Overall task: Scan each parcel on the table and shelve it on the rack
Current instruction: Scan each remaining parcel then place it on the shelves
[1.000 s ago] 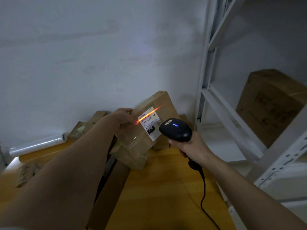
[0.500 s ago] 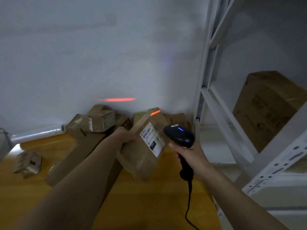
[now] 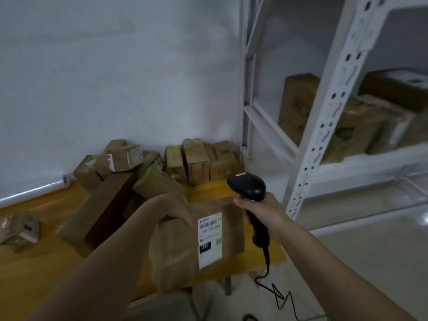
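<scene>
Left hand (image 3: pixel 179 210) grips parcel (image 3: pixel 196 249) (right hand (image 3: pixel 261 210) beside).

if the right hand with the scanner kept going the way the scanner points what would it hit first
The scanner in the right hand points up and left, toward the boxes at the back of the table. It would likely meet those first, then the wall; depth is hard to judge.

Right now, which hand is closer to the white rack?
Right. The right hand, gripping the scanner, is just left of the rack upright; the left hand holds the parcel farther left.
</scene>
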A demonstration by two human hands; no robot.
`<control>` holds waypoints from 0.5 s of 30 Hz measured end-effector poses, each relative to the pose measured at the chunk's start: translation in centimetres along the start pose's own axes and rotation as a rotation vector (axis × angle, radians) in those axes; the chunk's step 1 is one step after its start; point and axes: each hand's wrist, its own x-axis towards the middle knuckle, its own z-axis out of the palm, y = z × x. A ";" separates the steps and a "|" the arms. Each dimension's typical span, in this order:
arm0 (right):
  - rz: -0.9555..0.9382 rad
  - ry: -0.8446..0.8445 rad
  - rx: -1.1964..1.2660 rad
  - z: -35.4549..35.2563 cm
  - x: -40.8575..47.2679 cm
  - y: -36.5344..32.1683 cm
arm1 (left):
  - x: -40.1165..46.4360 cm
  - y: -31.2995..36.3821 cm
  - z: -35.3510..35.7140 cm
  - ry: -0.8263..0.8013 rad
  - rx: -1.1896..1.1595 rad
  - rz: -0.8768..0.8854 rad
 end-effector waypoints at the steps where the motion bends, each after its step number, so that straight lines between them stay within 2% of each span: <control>1: 0.007 0.032 0.016 -0.1 -1.3 0.4 | -0.8 0.2 0.9 -0.010 0.005 0.028; 6: 0.005 0.181 0.065 -1.5 -8.0 2.4 | -3.6 2.5 4.8 0.015 -0.165 0.147; 9: -0.009 0.283 0.099 -3.6 -11.7 2.9 | -5.6 5.7 6.1 -0.005 -0.172 0.228; 15: -0.079 0.491 0.154 -9.5 -17.2 2.4 | -9.9 13.5 7.4 0.166 -0.141 0.498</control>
